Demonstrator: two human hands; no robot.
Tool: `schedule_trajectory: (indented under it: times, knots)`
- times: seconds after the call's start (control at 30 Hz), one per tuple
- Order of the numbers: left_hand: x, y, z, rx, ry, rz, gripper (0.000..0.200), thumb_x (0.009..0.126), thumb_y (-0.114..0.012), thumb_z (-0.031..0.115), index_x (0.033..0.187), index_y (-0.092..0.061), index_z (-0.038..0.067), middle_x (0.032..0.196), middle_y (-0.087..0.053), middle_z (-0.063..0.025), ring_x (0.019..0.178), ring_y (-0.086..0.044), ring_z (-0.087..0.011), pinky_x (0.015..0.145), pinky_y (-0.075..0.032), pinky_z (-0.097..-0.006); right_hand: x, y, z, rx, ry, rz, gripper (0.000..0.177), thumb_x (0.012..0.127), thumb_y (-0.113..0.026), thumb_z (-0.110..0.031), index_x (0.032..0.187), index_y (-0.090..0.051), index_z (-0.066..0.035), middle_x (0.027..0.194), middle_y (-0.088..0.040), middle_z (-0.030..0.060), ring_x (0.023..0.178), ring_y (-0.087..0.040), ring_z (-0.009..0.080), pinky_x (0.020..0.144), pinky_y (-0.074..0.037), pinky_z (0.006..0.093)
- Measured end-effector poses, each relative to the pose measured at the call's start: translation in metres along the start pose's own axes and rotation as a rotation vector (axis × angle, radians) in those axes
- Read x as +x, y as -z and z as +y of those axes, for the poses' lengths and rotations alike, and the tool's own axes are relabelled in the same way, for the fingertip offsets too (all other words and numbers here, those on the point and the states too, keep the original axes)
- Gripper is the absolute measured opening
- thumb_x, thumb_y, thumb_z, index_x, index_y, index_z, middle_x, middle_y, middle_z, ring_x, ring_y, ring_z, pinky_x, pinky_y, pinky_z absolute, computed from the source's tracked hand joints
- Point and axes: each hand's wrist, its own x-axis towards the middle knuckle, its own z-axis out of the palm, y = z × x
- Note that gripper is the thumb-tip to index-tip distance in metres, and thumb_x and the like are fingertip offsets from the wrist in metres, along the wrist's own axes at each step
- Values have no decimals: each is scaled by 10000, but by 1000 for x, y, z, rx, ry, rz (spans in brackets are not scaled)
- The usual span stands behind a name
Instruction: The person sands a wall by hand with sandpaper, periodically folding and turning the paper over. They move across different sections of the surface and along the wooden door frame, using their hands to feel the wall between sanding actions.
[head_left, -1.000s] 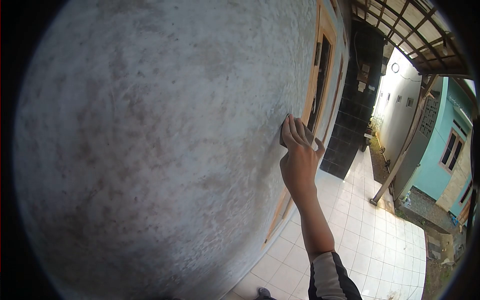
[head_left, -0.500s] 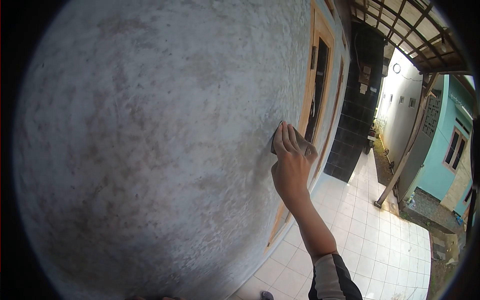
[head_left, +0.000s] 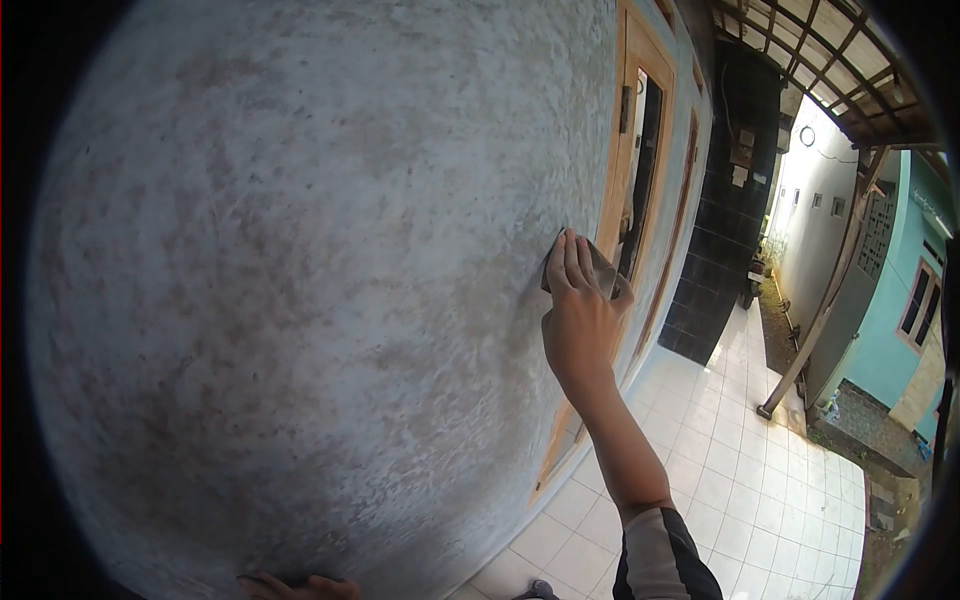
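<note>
My right hand (head_left: 583,315) presses a sheet of sandpaper (head_left: 603,268) flat against the patchy grey-white wall (head_left: 330,250), left of the wooden frame. Its fingers lie together over the sheet, and a dark corner shows beyond them. The thumb side grips the sheet's right edge. At the bottom edge of the view my left hand (head_left: 300,586) shows only in part, low by the wall. Its visible fingers are apart, with nothing seen in them; the rest is cut off.
A wooden window frame (head_left: 612,165) stands in the wall right of my hand. Below lies a white tiled floor (head_left: 690,440), with a shoe tip (head_left: 540,588) at the bottom. Further right are a black tiled wall (head_left: 705,240) and a slanting wooden post (head_left: 818,310).
My right hand and the sandpaper have slid slightly up along the wall. My left hand has come further into view at the bottom. The view has shifted slightly.
</note>
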Motion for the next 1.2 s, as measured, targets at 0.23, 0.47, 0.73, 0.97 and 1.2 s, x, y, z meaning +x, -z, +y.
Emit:
schedule_trajectory:
  times: [0.23, 0.47, 0.73, 0.97, 1.2]
  knots:
    - [10, 14, 19, -25, 87, -28, 614, 1104, -395, 422, 1536, -356, -13, 1637, -286, -299, 1530, -256, -467, 1216, -177, -646, -61, 50, 15, 261, 175, -24, 708, 811, -603, 72, 1499, -526, -80, 1565, -531, 64, 1481, -461, 209, 1115, -269, 593]
    - [-16, 23, 114, -737, -127, -569, 798, 1027, -518, 513, 1562, -327, -47, 1593, -364, -308, 1495, -320, -499, 1217, -226, -593, -128, 26, 50, 1847, 286, -686, 478, 850, -685, 96, 1304, -700, -52, 1262, -738, 93, 1160, -710, 255, 887, -547, 325]
    - [-29, -13, 301, -1873, 302, -1085, 773, 904, -721, 599, 1406, -627, 19, 1334, -664, -229, 1270, -614, -359, 1067, -453, -469, -175, -60, 122, 2128, 313, -1073, 206, 902, -786, -5, 1092, -705, -1, 967, -755, 62, 898, -698, 117, 794, -547, 277]
    - [-42, -1, 363, -1332, 495, -1446, 386, 991, -703, 126, 1356, -662, 8, 1423, -638, -171, 1288, -626, -220, 1042, -484, -347, -165, -109, 199, 2080, 204, -1225, 329, 773, -876, 59, 972, -629, -29, 883, -693, 19, 846, -667, 81, 759, -520, 253]
    - [-63, 7, 411, -1310, 823, -1381, 560, 1029, -663, 154, 1521, -469, -30, 1544, -526, -170, 1375, -543, -222, 1141, -399, -351, -164, -132, 207, 2074, 275, -1217, 418, 761, -897, 9, 981, -548, -59, 896, -711, 27, 858, -702, 105, 805, -533, 280]
